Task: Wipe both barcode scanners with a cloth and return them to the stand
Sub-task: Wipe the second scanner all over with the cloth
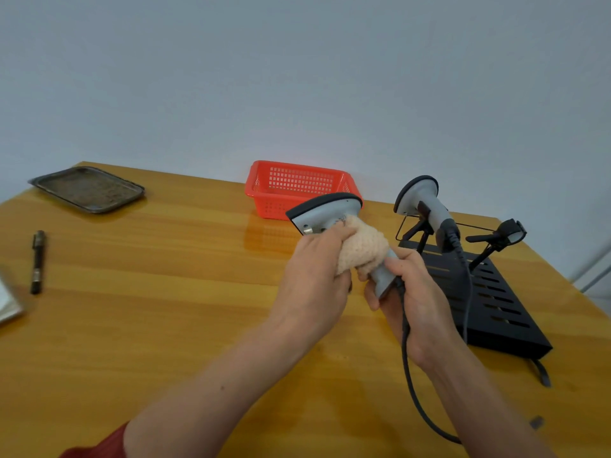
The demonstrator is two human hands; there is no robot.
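My right hand (413, 295) grips the handle of a grey barcode scanner (325, 209), its head tilted up to the left above the table. My left hand (314, 272) holds a beige cloth (362, 249) wrapped around the scanner's neck. A dark cable (408, 365) runs down from the handle past my right wrist. A second grey scanner (420, 200) rests in the left holder of the black stand (492, 302) at the right. The stand's right holder (506, 234) is empty.
A red plastic basket (264, 190) stands at the back against the wall, just behind the held scanner. A metal tray (87, 190) lies at the far left corner, a dark pen (38, 261) at the left, and a white object (8, 302) at the left edge.
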